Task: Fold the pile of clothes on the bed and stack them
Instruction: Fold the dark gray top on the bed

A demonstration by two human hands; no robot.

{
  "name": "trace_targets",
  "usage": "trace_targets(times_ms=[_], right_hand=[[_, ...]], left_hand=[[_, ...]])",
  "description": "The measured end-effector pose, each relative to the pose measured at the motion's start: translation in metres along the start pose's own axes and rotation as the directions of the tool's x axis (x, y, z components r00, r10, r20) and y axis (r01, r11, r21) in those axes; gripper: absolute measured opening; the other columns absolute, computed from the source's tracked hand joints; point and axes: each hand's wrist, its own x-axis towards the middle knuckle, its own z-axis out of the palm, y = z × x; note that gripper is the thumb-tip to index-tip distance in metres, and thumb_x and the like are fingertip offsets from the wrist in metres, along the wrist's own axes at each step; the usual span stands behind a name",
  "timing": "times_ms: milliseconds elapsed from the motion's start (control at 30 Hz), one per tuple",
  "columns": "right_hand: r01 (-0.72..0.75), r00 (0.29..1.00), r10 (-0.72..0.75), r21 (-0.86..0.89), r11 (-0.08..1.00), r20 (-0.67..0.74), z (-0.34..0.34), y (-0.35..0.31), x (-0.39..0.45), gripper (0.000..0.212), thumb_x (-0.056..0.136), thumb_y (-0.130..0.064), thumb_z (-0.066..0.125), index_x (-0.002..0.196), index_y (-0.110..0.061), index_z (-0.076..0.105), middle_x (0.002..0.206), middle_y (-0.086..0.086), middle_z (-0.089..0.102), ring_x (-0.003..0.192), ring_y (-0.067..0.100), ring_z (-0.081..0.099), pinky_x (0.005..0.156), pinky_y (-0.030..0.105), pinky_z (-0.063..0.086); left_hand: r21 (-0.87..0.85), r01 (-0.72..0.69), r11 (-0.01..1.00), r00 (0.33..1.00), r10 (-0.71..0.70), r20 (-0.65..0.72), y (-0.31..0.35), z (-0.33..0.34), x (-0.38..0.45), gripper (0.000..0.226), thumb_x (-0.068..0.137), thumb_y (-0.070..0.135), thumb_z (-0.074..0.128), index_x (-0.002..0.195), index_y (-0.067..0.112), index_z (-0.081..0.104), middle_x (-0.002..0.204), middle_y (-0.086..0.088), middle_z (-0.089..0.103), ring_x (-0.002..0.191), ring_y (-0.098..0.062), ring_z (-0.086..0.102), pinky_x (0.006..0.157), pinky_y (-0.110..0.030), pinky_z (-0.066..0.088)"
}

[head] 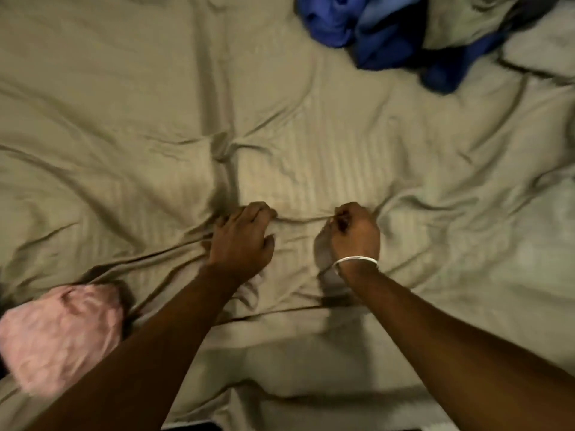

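Note:
A wrinkled beige bed sheet (280,135) with faint stripes covers the whole bed. My left hand (242,236) lies on it near the middle, fingers curled into a fold of the cloth. My right hand (353,231), with a white bangle on the wrist, pinches a ridge of the same sheet between thumb and fingers. A taut crease runs between the two hands. A crumpled blue garment (389,35) lies at the top right, well beyond both hands. A bunched pink garment (62,334) sits at the lower left, beside my left forearm.
The bed's near edge runs along the bottom of the view, with a dark gap (193,426) below it. A grey-white bunched cloth (541,48) lies at the far right, next to the blue garment.

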Motion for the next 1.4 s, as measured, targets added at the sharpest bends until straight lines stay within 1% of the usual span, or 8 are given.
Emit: trace_targets(times_ms=[233, 367, 533, 700, 900, 1067, 1267, 1400], right_hand=[[0.049, 0.995, -0.087, -0.495, 0.868, -0.056, -0.123, 0.077, 0.121, 0.029, 0.087, -0.04, 0.061, 0.112, -0.025, 0.062, 0.122, 0.002, 0.062, 0.107, 0.032, 0.06, 0.083, 0.041, 0.048], [0.074, 0.992, -0.007, -0.549, 0.832, 0.124, -0.137, 0.097, 0.137, 0.052, 0.091, -0.056, 0.053, 0.137, -0.033, 0.049, 0.137, 0.001, 0.057, 0.126, 0.025, 0.051, 0.098, 0.034, 0.041], [0.11, 0.98, -0.001, -0.538, 0.835, 0.199, -0.156, 0.088, 0.162, 0.043, 0.088, -0.063, 0.052, 0.118, -0.032, 0.055, 0.111, 0.005, 0.068, 0.102, 0.032, 0.064, 0.081, 0.037, 0.048], [0.203, 0.977, -0.213, -0.232, 0.951, -0.02, -0.178, 0.059, 0.211, 0.033, 0.093, -0.042, 0.059, 0.119, -0.023, 0.061, 0.111, 0.005, 0.068, 0.097, 0.029, 0.065, 0.074, 0.031, 0.048], [0.497, 0.839, -0.541, -0.324, 0.805, -0.056, -0.186, -0.034, 0.317, 0.098, 0.075, -0.043, 0.078, 0.155, -0.025, 0.022, 0.154, 0.004, 0.038, 0.139, 0.031, 0.038, 0.108, 0.047, 0.038], [0.461, 0.88, -0.45, -0.509, 0.727, 0.154, -0.188, -0.035, 0.326, 0.033, 0.096, -0.021, 0.048, 0.127, -0.021, 0.06, 0.114, 0.015, 0.063, 0.104, 0.037, 0.061, 0.077, 0.039, 0.044], [0.272, 0.932, -0.074, -0.551, 0.789, 0.354, -0.201, 0.101, 0.181, 0.027, 0.088, -0.038, 0.055, 0.11, -0.025, 0.063, 0.11, 0.006, 0.067, 0.1, 0.032, 0.066, 0.078, 0.035, 0.051], [0.172, 0.973, -0.061, -0.517, 0.839, 0.225, -0.211, 0.133, 0.138, 0.028, 0.072, -0.037, 0.051, 0.095, -0.025, 0.061, 0.093, 0.01, 0.065, 0.073, 0.036, 0.065, 0.062, 0.04, 0.054]], left_hand=[[0.021, 0.004, 1.0, 0.997, -0.002, -0.075, 0.14, 0.008, 0.099, 0.065, 0.077, 0.042, 0.067, 0.137, 0.024, 0.051, 0.144, 0.004, 0.05, 0.134, -0.022, 0.045, 0.107, -0.058, 0.027], [-0.048, 0.172, 0.984, 0.98, -0.166, 0.108, 0.195, 0.016, 0.149, 0.109, 0.068, 0.071, 0.068, 0.152, 0.045, 0.004, 0.164, 0.01, 0.008, 0.146, -0.034, 0.021, 0.109, -0.06, 0.025], [0.064, 0.278, 0.958, 0.923, -0.285, 0.258, 0.224, 0.038, 0.184, 0.124, 0.066, 0.067, 0.075, 0.149, 0.05, -0.016, 0.163, 0.008, -0.015, 0.143, -0.055, 0.004, 0.108, -0.07, 0.02], [0.095, 0.331, 0.939, 0.894, -0.345, 0.287, 0.228, 0.049, 0.192, 0.129, 0.066, 0.064, 0.078, 0.143, 0.054, -0.025, 0.16, 0.012, -0.023, 0.143, -0.055, 0.002, 0.105, -0.073, 0.02], [0.104, 0.364, 0.925, 0.88, -0.379, 0.286, 0.229, 0.051, 0.198, 0.128, 0.067, 0.056, 0.081, 0.143, 0.056, -0.022, 0.16, 0.014, -0.022, 0.144, -0.054, 0.003, 0.105, -0.074, 0.02], [0.102, 0.367, 0.925, 0.88, -0.38, 0.283, 0.229, 0.052, 0.197, 0.125, 0.072, 0.048, 0.08, 0.143, 0.056, -0.021, 0.16, 0.013, -0.023, 0.144, -0.054, 0.003, 0.106, -0.073, 0.021], [0.092, 0.355, 0.93, 0.885, -0.366, 0.287, 0.228, 0.056, 0.197, 0.125, 0.074, 0.046, 0.079, 0.141, 0.056, -0.027, 0.16, 0.012, -0.026, 0.144, -0.055, 0.001, 0.106, -0.074, 0.018], [0.084, 0.355, 0.931, 0.881, -0.363, 0.302, 0.228, 0.055, 0.196, 0.124, 0.077, 0.042, 0.077, 0.143, 0.054, -0.027, 0.159, 0.01, -0.03, 0.143, -0.056, -0.003, 0.106, -0.075, 0.017]])
